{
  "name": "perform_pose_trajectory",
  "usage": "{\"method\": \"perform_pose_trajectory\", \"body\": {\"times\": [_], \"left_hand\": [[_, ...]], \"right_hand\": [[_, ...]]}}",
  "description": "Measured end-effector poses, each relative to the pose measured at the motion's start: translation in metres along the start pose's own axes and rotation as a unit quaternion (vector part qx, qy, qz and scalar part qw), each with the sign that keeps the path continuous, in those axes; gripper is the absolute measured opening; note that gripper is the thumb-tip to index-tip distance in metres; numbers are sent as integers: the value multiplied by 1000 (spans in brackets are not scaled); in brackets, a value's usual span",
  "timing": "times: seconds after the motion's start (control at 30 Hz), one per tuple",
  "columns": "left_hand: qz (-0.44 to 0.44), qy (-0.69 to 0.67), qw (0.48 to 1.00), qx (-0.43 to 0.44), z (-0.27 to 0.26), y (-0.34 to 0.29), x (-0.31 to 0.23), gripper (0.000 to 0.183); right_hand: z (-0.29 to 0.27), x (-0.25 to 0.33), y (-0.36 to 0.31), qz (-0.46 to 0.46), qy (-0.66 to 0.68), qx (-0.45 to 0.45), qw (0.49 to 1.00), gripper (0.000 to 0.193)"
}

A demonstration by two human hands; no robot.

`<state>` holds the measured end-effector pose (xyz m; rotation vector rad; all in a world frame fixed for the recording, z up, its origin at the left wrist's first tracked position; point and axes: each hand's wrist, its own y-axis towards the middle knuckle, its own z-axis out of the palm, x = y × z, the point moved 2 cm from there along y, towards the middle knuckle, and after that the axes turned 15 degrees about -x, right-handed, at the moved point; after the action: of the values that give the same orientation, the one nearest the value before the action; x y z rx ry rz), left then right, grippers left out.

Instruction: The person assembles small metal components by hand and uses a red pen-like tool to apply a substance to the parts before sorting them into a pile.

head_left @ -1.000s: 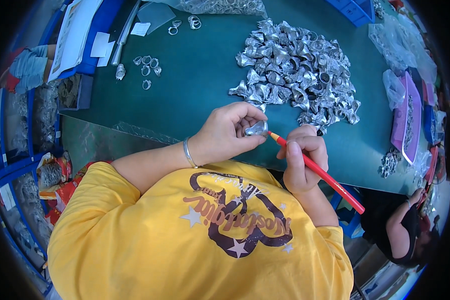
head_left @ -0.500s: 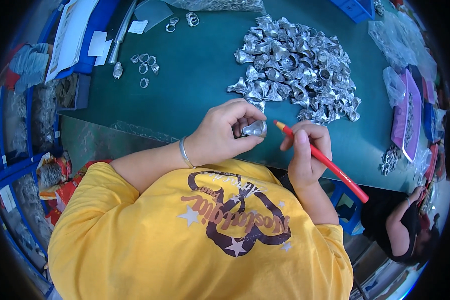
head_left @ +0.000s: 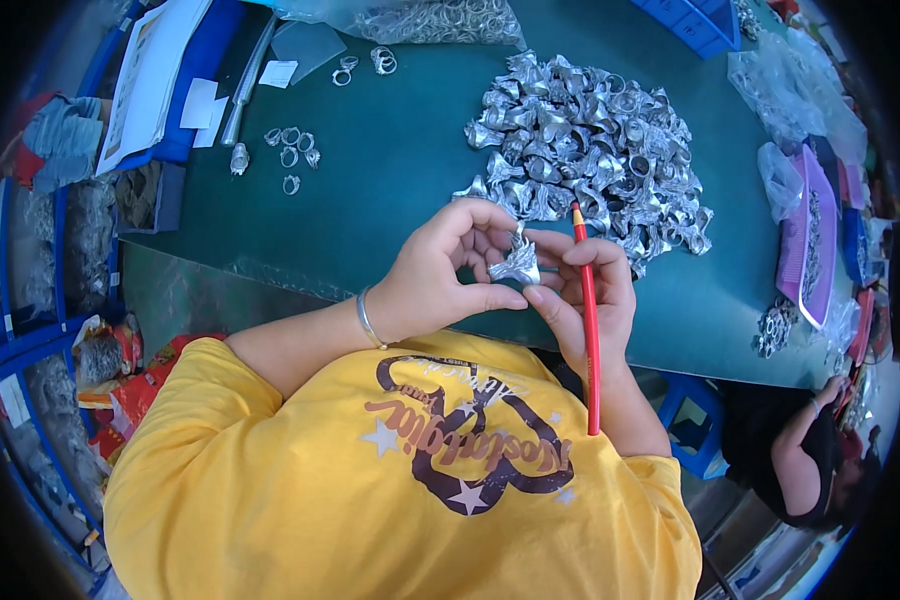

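Note:
A silver ring [head_left: 515, 264] with a wide sculpted top is held up between my two hands, just in front of the table's near edge. My left hand [head_left: 438, 262] is closed on it, fingers curled behind and thumb stretched beneath. My right hand [head_left: 600, 290] touches the ring's right side with thumb and fingertips. That same hand grips a red pencil [head_left: 590, 340], its tip pointing away from me and its rear end near my shirt. Beyond the hands lies a large heap of similar silver rings [head_left: 595, 135].
Several loose rings [head_left: 290, 156] lie at the left of the green table [head_left: 390, 140]. A bag of rings [head_left: 440, 22] sits at the back, near a blue bin [head_left: 695, 22]. At right stands a purple basket [head_left: 808, 240], with a person's arm [head_left: 805, 450] below.
The ring has been turned so its sculpted side shows. My right hand has moved left to touch it, and the pencil has swung from slanting to nearly upright in the picture.

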<state>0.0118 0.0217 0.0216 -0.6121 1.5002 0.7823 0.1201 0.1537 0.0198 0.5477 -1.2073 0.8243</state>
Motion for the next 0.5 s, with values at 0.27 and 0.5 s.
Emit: {"method": "perform_pose_trajectory", "body": {"times": [0.27, 0.5], "left_hand": [[-240, -149, 959, 2, -1, 2, 0, 16], [-7, -68, 998, -5, -3, -2, 4, 23]], "right_hand": [[1, 1, -1, -49, -17, -8, 999, 46], [-2, -4, 2, 105, -8, -5, 994, 24]]}}
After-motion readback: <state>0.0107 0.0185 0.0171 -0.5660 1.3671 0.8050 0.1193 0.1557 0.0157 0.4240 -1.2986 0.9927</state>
